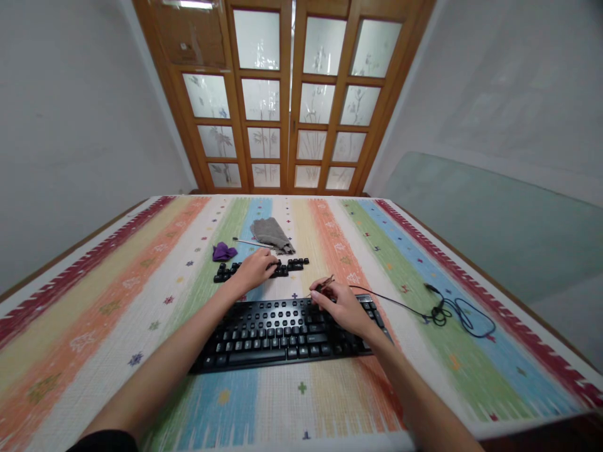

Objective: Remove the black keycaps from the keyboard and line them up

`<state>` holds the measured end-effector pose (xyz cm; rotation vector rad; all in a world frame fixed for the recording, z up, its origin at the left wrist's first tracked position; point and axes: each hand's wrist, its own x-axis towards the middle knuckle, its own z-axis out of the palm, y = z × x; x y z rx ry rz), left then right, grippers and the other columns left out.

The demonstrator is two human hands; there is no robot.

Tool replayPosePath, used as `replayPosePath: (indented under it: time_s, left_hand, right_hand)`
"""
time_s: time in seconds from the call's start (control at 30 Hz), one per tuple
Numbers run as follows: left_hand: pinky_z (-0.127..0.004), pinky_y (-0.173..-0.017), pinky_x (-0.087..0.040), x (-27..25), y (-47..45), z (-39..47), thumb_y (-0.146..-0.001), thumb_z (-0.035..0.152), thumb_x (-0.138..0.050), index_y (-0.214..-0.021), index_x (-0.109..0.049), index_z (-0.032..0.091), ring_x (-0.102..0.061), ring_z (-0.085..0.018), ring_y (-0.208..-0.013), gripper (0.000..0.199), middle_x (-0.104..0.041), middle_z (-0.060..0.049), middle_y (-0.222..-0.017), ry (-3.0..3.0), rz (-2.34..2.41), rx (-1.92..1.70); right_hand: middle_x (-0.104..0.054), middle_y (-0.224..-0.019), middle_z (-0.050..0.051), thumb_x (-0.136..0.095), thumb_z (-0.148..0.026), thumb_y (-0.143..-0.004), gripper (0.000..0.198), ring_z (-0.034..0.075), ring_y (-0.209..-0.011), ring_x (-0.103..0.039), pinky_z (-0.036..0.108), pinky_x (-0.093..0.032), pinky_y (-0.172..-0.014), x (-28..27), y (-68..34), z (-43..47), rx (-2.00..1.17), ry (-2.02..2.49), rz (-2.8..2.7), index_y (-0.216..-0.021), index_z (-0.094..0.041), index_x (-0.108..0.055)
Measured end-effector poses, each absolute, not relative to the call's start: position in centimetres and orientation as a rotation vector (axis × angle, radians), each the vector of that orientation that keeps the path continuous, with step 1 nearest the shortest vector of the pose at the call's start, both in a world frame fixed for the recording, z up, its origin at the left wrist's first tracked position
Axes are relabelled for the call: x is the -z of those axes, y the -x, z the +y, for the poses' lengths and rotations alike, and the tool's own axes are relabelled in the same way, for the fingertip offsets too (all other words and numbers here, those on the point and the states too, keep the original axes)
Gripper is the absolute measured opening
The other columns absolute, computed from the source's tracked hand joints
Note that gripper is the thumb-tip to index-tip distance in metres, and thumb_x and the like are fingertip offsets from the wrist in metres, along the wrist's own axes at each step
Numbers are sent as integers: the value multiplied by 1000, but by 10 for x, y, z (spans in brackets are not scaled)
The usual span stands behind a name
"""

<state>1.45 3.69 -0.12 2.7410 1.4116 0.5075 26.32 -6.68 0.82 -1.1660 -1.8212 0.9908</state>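
A black keyboard (264,356) lies across the cloth in front of me, its upper rows stripped to bare switch posts and its lower rows still capped. My left hand (257,267) reaches past it to the loose black keycaps (296,266) laid in rows, its fingers closed on a keycap among them. Over the keyboard's upper right part, my right hand (338,302) pinches a thin brownish tool (326,284); its exact kind is too small to tell. Part of the keycap rows is hidden by my left hand, and some right-side keys by my right hand.
Behind the keycaps lie a crumpled purple cloth (223,252), a thin stick-like brush (254,243) and a folded grey cloth (271,233). The keyboard's black cable (393,297) runs right into a loose coil (471,317). A striped cloth (155,301) covers the table.
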Motion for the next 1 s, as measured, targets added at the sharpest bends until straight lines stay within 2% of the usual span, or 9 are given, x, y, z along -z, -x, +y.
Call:
replayPosePath:
  time_s: [0.37, 1.0]
  left_hand:
    - [-32, -77, -46, 0, -21, 52, -86, 18, -53, -83, -71, 17, -55, -24, -92, 18, -58, -8, -84, -2757, 1362, -348]
    - [-34, -77, -46, 2, -25, 58, -85, 16, -51, -82, -73, 17, -56, -25, -92, 22, -59, -9, -82, -2759, 1336, -284]
  right_hand:
    - [-63, -77, 3, -55, -36, -91, 21, 16, -66, -60, 27, -46, -63, -9, -264, -71, -1037, 1173, -1770, -90, -16, -63]
    - [-64, -80, 3, -56, -34, -91, 19, 15, -65, -58, 28, -45, -62, -9, -266, -74, -1023, 1192, -1776, -90, -17, -64]
